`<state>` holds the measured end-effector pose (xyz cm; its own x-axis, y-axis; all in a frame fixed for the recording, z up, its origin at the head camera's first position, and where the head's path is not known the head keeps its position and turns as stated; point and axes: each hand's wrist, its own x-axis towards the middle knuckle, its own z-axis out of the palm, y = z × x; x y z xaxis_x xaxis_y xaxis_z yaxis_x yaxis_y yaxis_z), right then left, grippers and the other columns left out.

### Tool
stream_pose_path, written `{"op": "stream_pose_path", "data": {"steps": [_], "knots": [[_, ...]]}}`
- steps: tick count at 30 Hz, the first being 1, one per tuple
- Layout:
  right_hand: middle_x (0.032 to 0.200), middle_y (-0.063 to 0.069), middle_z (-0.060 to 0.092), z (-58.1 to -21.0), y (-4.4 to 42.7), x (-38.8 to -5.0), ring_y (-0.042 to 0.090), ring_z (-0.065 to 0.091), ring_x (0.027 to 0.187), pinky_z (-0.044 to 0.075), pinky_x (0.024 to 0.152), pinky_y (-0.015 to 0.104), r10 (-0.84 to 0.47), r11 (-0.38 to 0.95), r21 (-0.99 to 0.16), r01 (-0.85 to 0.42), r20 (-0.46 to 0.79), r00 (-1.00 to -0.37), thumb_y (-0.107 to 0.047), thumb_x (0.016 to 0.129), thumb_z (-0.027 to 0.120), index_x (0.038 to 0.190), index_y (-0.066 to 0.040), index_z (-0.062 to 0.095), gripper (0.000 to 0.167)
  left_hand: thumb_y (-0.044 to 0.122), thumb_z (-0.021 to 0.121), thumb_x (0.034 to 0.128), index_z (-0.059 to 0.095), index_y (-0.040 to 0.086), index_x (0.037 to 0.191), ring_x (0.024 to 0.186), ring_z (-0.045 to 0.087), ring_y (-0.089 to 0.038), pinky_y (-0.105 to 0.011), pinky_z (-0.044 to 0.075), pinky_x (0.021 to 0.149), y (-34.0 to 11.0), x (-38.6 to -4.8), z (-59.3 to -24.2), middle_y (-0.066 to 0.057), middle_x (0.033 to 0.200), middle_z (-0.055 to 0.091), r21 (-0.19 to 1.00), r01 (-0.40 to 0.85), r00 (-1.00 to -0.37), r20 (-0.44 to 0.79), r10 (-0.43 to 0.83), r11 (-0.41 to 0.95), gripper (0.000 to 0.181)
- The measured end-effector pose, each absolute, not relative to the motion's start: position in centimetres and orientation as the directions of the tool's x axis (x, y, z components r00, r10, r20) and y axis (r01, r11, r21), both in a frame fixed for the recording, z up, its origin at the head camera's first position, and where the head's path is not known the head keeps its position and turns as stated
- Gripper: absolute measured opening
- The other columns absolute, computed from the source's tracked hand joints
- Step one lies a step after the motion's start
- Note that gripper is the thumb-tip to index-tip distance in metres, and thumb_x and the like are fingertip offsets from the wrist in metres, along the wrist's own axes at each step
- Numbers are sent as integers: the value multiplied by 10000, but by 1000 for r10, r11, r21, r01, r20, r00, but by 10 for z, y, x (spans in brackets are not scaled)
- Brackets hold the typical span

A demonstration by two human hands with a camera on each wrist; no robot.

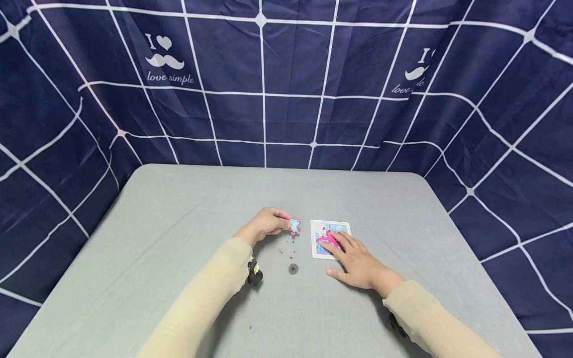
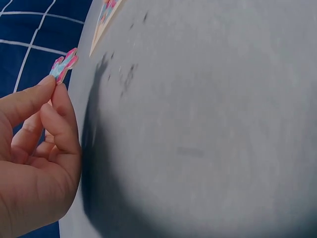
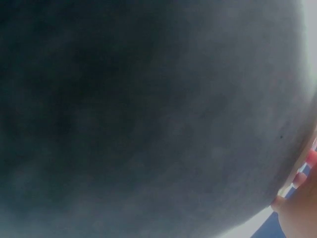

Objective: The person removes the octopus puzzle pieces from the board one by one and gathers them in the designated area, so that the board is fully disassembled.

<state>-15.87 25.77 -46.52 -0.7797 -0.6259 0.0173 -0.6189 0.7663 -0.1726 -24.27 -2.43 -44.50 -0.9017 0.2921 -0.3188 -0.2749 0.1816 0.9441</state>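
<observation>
My left hand [image 1: 267,222] pinches a small jigsaw puzzle piece [image 1: 294,226] between thumb and fingertips, to the left of a square puzzle tray. The piece [image 2: 64,66] is light blue with pink edges and is held up off the table in the left wrist view. The white-rimmed puzzle tray [image 1: 317,227] holds some joined pieces with a pink and blue picture. My right hand [image 1: 360,263] rests its extended fingers over the tray's right side, hiding part of the picture. Only a bit of the right hand [image 3: 302,208] shows in the right wrist view.
A grey cloth covers the table [image 1: 215,199]. A dark round spot [image 1: 293,269] and several small specks mark it between the hands. Dark blue curtains [image 1: 286,119] with white grid lines stand behind and at both sides.
</observation>
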Motion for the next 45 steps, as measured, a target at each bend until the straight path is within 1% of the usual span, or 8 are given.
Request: {"op": "stream_pose_path", "data": {"steps": [7, 14, 21, 30, 33, 37, 40, 45], "knots": [[1528, 172, 230, -466, 257, -159, 417, 189, 1377, 212, 1071, 628, -627, 765, -179, -619, 18, -779, -528, 919, 537, 1475, -192, 362, 673, -34, 687, 831, 690, -19, 1067, 525, 455, -48, -147, 402, 479, -47, -246, -446, -38, 775, 663, 941, -283, -904, -327, 276, 186, 237], [1528, 170, 232, -466, 258, -159, 418, 186, 1378, 215, 1073, 623, -629, 764, -168, -623, 18, -777, -534, 914, 541, 1475, -190, 363, 682, -38, 682, 831, 677, -41, 1077, 515, 437, -44, -149, 411, 485, -66, -249, -442, 2, 714, 626, 938, -288, -910, -330, 252, 191, 246], [1525, 170, 241, -465, 258, -159, 422, 191, 1376, 231, 1063, 629, -629, 764, -168, -624, 25, -777, -528, 911, 550, 1473, -189, 367, 681, -37, 673, 832, 653, -55, 1116, 532, 451, -53, -151, 437, 505, -83, -251, -443, -13, 734, 622, 934, -298, -912, -340, 228, 199, 285], [1526, 172, 236, -465, 258, -159, 421, 194, 1374, 226, 1067, 626, -631, 760, -175, -626, 30, -775, -520, 911, 555, 1471, -185, 370, 678, -36, 673, 842, 648, -65, 1120, 581, 481, -58, -153, 452, 540, -99, -250, -445, 1, 741, 633, 923, -323, -910, -364, 198, 210, 281], [1526, 171, 236, -465, 257, -159, 419, 193, 1375, 227, 1065, 628, -631, 761, -174, -625, 28, -776, -519, 910, 557, 1470, -184, 371, 679, -32, 682, 842, 655, -63, 1116, 605, 512, -59, -151, 457, 550, -102, -249, -447, -24, 766, 658, 919, -327, -909, -369, 193, 218, 278], [1525, 173, 238, -465, 257, -159, 420, 196, 1374, 227, 1067, 625, -633, 760, -169, -627, 28, -774, -523, 910, 554, 1470, -184, 372, 679, -28, 689, 839, 668, -49, 1109, 637, 551, -64, -154, 463, 557, -104, -248, -447, -84, 845, 690, 913, -338, -908, -380, 177, 228, 271], [1522, 177, 243, -465, 257, -159, 422, 202, 1372, 227, 1068, 622, -633, 760, -167, -628, 31, -774, -524, 909, 555, 1468, -182, 377, 679, -25, 691, 837, 675, -43, 1099, 649, 557, -70, -162, 467, 566, -104, -247, -447, -106, 883, 692, 910, -333, -910, -379, 169, 246, 263], [1524, 174, 239, -464, 257, -158, 418, 192, 1377, 221, 1071, 622, -628, 764, -170, -622, 25, -778, -530, 910, 549, 1470, -186, 371, 681, -25, 691, 835, 683, -40, 1074, 655, 548, -87, -175, 470, 572, -103, -246, -445, -98, 879, 685, 902, -332, -914, -380, 142, 276, 239]]}}
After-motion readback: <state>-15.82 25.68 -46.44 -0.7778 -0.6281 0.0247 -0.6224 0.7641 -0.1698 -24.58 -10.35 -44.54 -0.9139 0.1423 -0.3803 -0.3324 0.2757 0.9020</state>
